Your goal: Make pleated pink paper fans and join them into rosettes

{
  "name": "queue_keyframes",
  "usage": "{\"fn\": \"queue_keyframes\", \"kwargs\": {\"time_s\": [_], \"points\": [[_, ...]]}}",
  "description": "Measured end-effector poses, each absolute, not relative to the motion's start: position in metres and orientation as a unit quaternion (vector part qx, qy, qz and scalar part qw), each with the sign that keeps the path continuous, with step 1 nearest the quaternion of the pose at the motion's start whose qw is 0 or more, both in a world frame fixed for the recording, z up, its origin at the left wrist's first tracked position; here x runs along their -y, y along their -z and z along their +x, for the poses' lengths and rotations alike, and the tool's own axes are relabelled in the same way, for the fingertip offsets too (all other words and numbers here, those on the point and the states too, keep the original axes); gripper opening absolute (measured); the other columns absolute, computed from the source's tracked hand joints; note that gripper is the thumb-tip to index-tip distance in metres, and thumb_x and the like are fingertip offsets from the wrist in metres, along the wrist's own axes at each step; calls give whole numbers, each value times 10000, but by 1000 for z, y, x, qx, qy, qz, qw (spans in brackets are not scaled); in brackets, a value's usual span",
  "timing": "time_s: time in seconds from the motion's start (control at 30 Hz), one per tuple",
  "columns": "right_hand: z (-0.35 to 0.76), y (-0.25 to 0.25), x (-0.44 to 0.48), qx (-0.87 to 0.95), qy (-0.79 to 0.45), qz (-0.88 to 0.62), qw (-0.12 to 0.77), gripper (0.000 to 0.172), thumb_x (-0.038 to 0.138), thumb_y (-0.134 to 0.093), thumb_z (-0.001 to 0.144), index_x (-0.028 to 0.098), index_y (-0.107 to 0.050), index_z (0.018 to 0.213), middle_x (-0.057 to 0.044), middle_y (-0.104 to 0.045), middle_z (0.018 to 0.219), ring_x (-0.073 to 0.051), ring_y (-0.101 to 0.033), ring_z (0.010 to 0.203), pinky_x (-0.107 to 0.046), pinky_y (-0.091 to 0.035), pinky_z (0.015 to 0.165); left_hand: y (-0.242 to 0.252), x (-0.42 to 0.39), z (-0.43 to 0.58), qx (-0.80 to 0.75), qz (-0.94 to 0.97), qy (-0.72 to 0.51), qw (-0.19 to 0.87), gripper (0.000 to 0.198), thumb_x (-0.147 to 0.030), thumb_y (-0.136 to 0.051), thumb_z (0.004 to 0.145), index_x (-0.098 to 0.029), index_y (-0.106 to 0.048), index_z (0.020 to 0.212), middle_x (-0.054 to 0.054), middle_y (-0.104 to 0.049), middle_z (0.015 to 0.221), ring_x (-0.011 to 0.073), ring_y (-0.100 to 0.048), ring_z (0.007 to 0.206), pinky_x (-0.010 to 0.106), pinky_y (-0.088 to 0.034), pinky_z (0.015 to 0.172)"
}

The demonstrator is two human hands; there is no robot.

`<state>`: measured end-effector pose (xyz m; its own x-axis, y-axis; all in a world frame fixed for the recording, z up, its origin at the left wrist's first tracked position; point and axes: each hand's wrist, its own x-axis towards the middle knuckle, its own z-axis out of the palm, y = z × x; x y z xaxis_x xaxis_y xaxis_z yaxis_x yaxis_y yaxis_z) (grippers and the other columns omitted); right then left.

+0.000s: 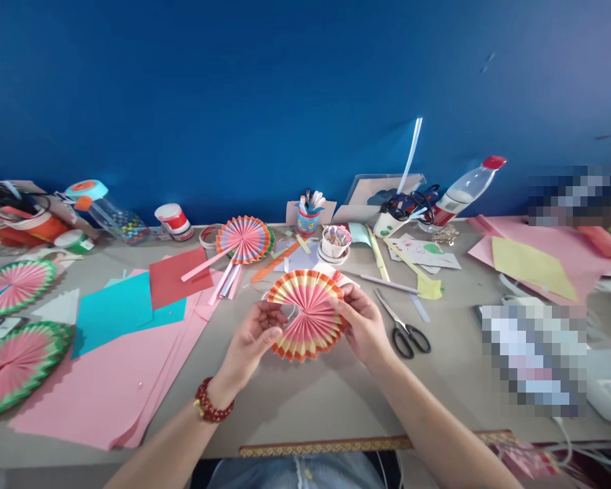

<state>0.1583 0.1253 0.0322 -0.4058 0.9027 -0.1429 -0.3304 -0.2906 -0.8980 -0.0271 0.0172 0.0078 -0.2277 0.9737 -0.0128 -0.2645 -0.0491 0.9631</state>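
I hold a round pleated paper fan (308, 314), pink in the middle with orange and yellow zigzag edges, above the grey table (305, 401). My left hand (254, 336) pinches its left rim, and a clear tape ring (280, 309) sits by those fingers. My right hand (364, 322) grips the right rim with closed fingers. A red bead bracelet (211, 404) is on my left wrist.
Black-handled scissors (404, 329) lie right of my right hand. Pink and teal paper sheets (117, 353) cover the left side, beside pink and green fans (15, 360). Another fan with strips (242, 241), a pen cup (308, 217), a bottle (463, 190) and pink and yellow sheets (534, 261) stand behind.
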Motion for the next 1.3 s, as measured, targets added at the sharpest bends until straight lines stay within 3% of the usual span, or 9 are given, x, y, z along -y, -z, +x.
{"fn": "queue_keyframes", "kwargs": {"time_s": [0.1, 0.2, 0.33, 0.6, 0.77, 0.93, 1.03, 1.13, 1.3], "points": [[160, -35, -127, 421, -722, -340, 431, 333, 376, -829, 714, 211, -546, 775, 31, -624, 724, -102, -552, 581, -193, -420, 486, -14, -15, -25, -502, 413, -594, 474, 375, -308, -752, 804, -202, -584, 1122, 72, -626, 1028, 196, -598, 925, 292, -493, 803], [161, -36, -128, 420, -725, -338, 429, 340, 376, -829, 710, 212, -539, 776, 34, -612, 707, -99, -538, 555, -196, -418, 478, -19, -12, -27, -534, 422, -550, 485, 196, -325, -679, 864, -185, -642, 996, 40, -624, 868, 153, -575, 772, 244, -467, 683], [162, -34, -128, 427, -733, -337, 409, 351, 383, -836, 693, 211, -545, 786, 24, -632, 719, -117, -571, 582, -210, -441, 499, -19, -11, -30, -535, 397, -558, 494, 186, -347, -654, 873, -186, -677, 962, 16, -619, 793, 125, -531, 673, 217, -432, 611], [158, -23, -127, 465, -763, -287, 344, 368, 278, -876, 637, 212, -640, 911, 3, -692, 831, -150, -638, 714, -255, -524, 641, -17, -18, -41, -459, 298, -706, 449, 371, -379, -739, 802, -234, -626, 1124, 24, -660, 916, 158, -621, 833, 262, -505, 763], [149, -16, -116, 434, -743, -314, 401, 372, 303, -870, 645, 230, -683, 959, -8, -719, 884, -168, -660, 740, -274, -541, 669, -16, -21, -35, -344, 255, -740, 519, 582, -557, -750, 733, -253, -612, 1210, 92, -643, 1229, 260, -620, 1096, 371, -528, 891], [142, -9, -106, 453, -745, -311, 379, 388, 366, -845, 685, 231, -676, 1007, -41, -728, 967, -208, -683, 832, -322, -559, 750, -7, -20, -22, -411, 225, -677, 568, 380, -347, -786, 762, -215, -693, 1106, 92, -718, 1129, 260, -676, 1029, 374, -545, 874], [146, -12, -109, 510, -749, -255, 336, 525, 472, -834, 678, 236, -646, 1109, -70, -706, 1065, -243, -671, 945, -365, -552, 835, -5, -19, -28, -445, 206, -696, 524, 304, -333, -783, 765, -189, -714, 1024, 84, -746, 1041, 247, -699, 955, 365, -557, 836], [156, -23, -119, 562, -701, -235, 371, 631, 603, -735, 737, 271, -574, 1248, -94, -619, 1265, -274, -616, 1101, -399, -529, 911, -8, -18, -39, -474, 229, -691, 496, 288, -317, -798, 747, -183, -722, 991, 68, -758, 996, 229, -704, 924, 341, -553, 839], [172, -41, -130, 700, -555, -221, 392, 341, 371, -637, 889, 266, -620, 1213, -102, -581, 1303, -270, -556, 1184, -429, -463, 1013, -12, -13, -44, -509, 306, -597, 540, 288, -286, -813, 735, -180, -732, 991, 53, -767, 916, 206, -709, 825, 305, -566, 779]]}}
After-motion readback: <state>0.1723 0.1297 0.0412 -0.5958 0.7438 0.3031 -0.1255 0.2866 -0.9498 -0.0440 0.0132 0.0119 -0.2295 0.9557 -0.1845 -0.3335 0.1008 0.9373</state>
